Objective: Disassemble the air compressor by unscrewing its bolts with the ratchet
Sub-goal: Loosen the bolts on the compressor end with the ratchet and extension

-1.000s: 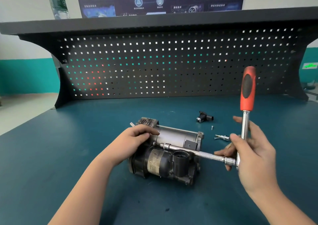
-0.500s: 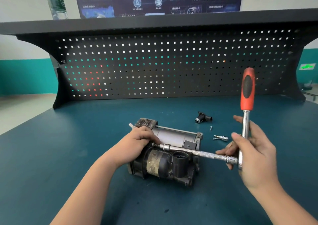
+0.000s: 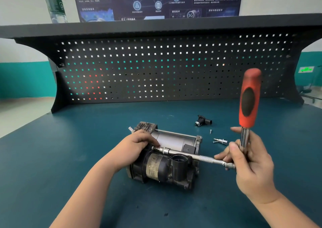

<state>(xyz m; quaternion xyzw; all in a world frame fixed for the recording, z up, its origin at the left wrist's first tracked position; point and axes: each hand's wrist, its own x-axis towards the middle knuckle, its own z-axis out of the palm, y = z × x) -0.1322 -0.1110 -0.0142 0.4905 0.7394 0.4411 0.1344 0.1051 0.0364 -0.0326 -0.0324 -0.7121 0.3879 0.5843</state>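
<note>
The air compressor [image 3: 162,168], dark with a silver cylinder behind, lies on the blue bench top at centre. My left hand [image 3: 134,149] rests over its left top and presses it down. The ratchet [image 3: 249,102] has a red and black handle that stands upright; its long steel extension [image 3: 196,156] runs leftwards across the compressor to a socket at a bolt by my left fingers. My right hand [image 3: 250,165] grips the ratchet's steel shaft just above its head, with the fingers around the extension's right end.
A black fitting [image 3: 203,122], a small screw [image 3: 210,131] and a small silver bit [image 3: 221,141] lie on the bench behind the extension. A black pegboard [image 3: 156,70] closes the back. A water bottle [image 3: 54,2] stands on the shelf above.
The ratchet handle has stayed upright and nearly in place. Both hands keep their holds; the view has shifted slightly.
</note>
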